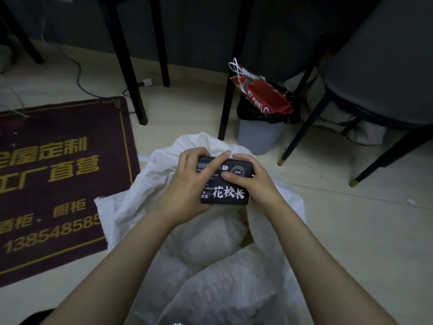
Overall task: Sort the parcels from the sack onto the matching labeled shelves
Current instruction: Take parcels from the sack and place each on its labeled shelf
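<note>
Gripping a black parcel [226, 184] above the white sack [206, 231], left hand [187, 181] and right hand [255, 181] both clamped on it.

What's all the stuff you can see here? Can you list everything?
parcel: one, black with white writing, above the sack
sack: one, white, floor, centre
mat: one, dark red with gold writing, floor left
bin: one, grey, black liner, beyond the sack
paper bag: one, red, in the bin
chair: one, grey, black legs, right
left hand: one, gripping the parcel's left side
right hand: one, gripping the parcel's right side
</note>
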